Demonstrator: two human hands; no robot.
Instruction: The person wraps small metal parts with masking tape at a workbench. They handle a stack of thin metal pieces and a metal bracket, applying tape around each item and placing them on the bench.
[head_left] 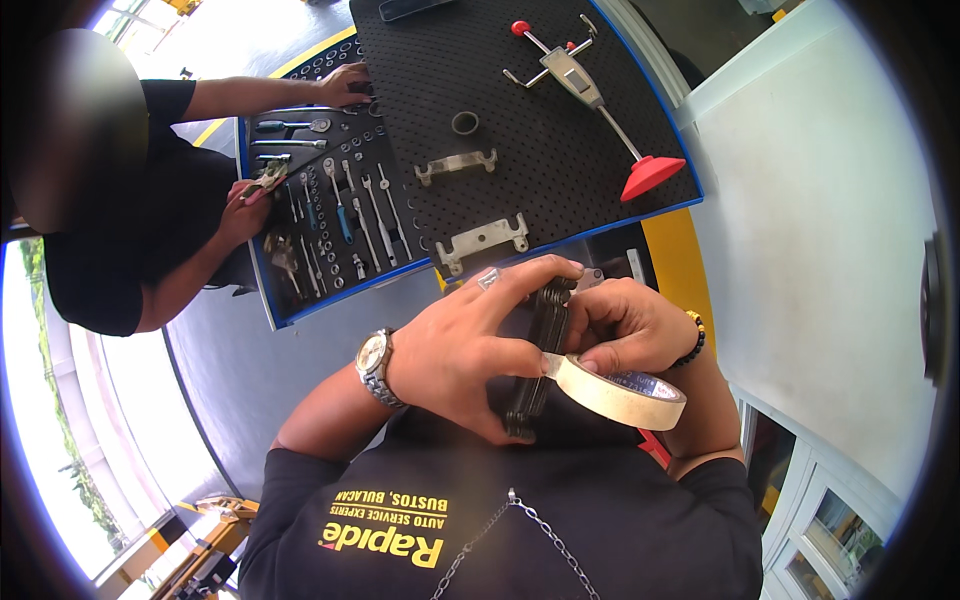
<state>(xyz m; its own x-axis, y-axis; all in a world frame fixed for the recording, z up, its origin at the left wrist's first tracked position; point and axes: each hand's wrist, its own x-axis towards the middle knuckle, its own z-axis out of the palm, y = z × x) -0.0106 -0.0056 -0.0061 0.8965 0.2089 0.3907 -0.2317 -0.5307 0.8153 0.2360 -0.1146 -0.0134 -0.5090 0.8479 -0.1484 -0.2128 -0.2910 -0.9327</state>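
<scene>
My left hand [450,345], with a wristwatch above it, is closed around a dark stack of what look like brake pads [541,335]. The stack stands on edge in front of my chest, its far end under my fingertips. My right hand [625,325] pinches a roll of cream masking tape [625,395] just right of the stack. A short strip of tape runs from the roll to the stack's side, by my left thumb. Part of the stack's right side is hidden by my right fingers.
Ahead is a cart top with a black perforated mat [430,90], holding two metal brackets [484,240], a metal ring [465,123] and a red-footed metal tool [590,95]. At left, a co-worker's hands [245,212] are over an open tool drawer [330,200]. A pale panel [820,220] stands right.
</scene>
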